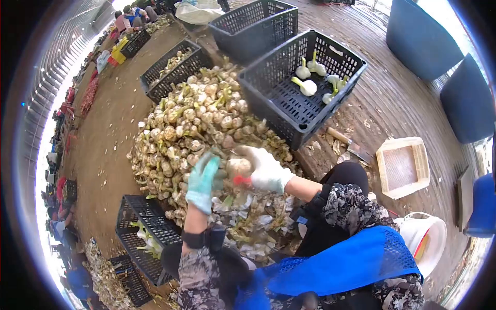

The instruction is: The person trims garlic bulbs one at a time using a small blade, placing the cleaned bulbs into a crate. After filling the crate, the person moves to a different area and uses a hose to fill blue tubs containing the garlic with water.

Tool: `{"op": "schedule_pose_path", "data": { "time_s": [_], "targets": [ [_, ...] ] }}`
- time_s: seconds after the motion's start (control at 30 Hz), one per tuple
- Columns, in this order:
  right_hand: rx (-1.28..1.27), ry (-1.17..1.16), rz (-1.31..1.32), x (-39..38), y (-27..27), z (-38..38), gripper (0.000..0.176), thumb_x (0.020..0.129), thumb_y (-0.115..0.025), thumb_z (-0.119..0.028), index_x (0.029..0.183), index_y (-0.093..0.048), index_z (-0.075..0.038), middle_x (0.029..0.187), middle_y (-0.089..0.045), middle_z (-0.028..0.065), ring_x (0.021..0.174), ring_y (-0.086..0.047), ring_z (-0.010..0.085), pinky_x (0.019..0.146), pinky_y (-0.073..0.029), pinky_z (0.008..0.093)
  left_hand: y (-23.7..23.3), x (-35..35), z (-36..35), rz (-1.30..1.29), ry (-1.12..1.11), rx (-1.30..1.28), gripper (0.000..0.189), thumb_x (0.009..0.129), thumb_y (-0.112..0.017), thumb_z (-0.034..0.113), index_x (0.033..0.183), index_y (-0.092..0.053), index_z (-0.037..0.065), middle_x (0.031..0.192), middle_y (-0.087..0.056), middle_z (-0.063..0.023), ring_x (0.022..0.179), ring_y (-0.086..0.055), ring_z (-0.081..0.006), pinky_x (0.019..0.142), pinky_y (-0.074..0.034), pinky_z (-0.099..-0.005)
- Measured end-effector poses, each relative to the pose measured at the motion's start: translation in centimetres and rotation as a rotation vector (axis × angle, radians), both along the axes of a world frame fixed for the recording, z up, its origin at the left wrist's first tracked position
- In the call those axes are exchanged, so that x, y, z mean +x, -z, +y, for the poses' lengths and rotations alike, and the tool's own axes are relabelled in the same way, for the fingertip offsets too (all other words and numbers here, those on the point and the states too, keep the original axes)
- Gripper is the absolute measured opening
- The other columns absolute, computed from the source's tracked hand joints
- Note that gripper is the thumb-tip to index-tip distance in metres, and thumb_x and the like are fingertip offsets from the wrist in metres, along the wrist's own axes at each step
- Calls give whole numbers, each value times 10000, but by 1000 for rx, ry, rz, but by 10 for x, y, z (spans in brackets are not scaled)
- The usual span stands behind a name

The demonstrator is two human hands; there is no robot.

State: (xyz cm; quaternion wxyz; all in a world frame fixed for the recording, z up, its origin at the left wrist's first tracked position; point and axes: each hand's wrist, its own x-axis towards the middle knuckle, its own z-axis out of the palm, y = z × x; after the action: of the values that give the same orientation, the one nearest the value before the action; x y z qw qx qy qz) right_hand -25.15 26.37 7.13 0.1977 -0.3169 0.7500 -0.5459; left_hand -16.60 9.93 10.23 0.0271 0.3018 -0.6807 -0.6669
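My right hand (265,169), in a white glove, has its fingers curled around a garlic bulb (238,167) above the heap. A small red piece (241,180) shows right under the bulb at the glove; what it belongs to is hidden. My left hand (203,182), in a green and white glove, is just left of the bulb, blurred, its fingers apart with nothing visible in them. Beyond both hands lies a large heap of untrimmed garlic (191,121). Loose peelings (253,219) cover the ground between my knees.
A black crate (305,121) with several clean bulbs stands ahead right. Another black crate (147,222) with bulbs is at my left. A trowel-like tool (349,142), a cream tray (403,166) and a white bucket (431,240) lie rightward. Other people (135,18) sit far off.
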Motion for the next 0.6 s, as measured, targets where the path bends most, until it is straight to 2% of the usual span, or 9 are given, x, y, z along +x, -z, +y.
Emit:
{"op": "schedule_pose_path", "data": {
  "time_s": [0.1, 0.2, 0.3, 0.37, 0.4, 0.47, 0.5, 0.53, 0.6],
  "targets": [
    [-16, -188, 61, 1, -17, 10, 686, 627, -733, -166, 1204, -432, 53, 1070, -547, 249, 1021, -518, 341, 884, -415, 376, 30, 28, 18, -58, 103, 184, 591, 818, -600, 381, 1256, -439, 20, 1000, -590, -74, 798, -582, -133, 609, -481, -255],
    [21, -323, 427, 11, 0, 14, 700, 599, -584, 30, 1267, -375, -1, 1102, -507, 205, 1033, -425, 347, 875, -385, 399, 39, 39, 42, 32, 124, 54, 555, 820, -589, 400, 1183, -479, -5, 960, -596, -67, 762, -580, -135, 616, -477, -258],
    [-12, -472, 252, 11, -24, 19, 731, 568, -554, 61, 1272, -386, -37, 1091, -514, 196, 1015, -434, 351, 859, -387, 398, 55, 41, 47, 115, -17, 330, 410, 815, -604, 319, 1082, -534, 17, 937, -599, -44, 736, -577, -136, 628, -481, -265],
    [-81, -384, 297, 12, -17, 14, 746, 556, -655, 20, 1258, -409, -40, 1024, -563, 181, 937, -523, 336, 807, -443, 379, 63, 44, 50, 239, -175, 552, 346, 805, -612, 281, 1059, -560, 51, 884, -604, -25, 732, -581, -137, 645, -486, -258],
    [-107, -252, 290, 13, -21, 15, 693, 593, -659, -1, 1244, -421, -34, 1010, -572, 172, 906, -539, 314, 783, -455, 364, 52, 37, 58, 227, -431, 721, 329, 804, -600, 326, 1027, -570, 86, 859, -610, -21, 736, -596, -160, 626, -497, -267],
    [-158, 120, 329, 15, -18, 16, 575, 679, -668, -51, 1209, -447, -16, 984, -592, 144, 831, -576, 254, 736, -475, 327, 74, 44, 37, 320, -591, 912, 472, 746, -582, 540, 912, -580, 99, 705, -596, -63, 628, -577, -203, 580, -507, -327],
    [-241, 137, -12, 8, 4, 17, 432, 744, -617, -125, 1143, -493, -12, 1003, -593, 131, 861, -580, 207, 741, -487, 299, 52, 44, 42, 320, -603, 944, 512, 740, -538, 600, 858, -575, 104, 596, -568, -50, 532, -550, -190, 454, -458, -319],
    [-309, 149, -356, 0, 25, 18, 329, 810, -566, -199, 1077, -539, -9, 1021, -594, 117, 890, -584, 160, 746, -498, 271, 60, 55, 36, 366, -483, 980, 494, 734, -568, 573, 880, -575, 101, 651, -575, -46, 568, -555, -170, 478, -448, -306],
    [-101, -221, -388, -3, 37, 10, 348, 844, -596, -259, 1058, -567, 15, 970, -598, 60, 793, -562, 117, 715, -464, 258, 52, 56, 43, 378, -606, 929, 494, 726, -596, 549, 925, -570, 98, 729, -578, -50, 595, -561, -185, 503, -445, -305]
  ]
}}
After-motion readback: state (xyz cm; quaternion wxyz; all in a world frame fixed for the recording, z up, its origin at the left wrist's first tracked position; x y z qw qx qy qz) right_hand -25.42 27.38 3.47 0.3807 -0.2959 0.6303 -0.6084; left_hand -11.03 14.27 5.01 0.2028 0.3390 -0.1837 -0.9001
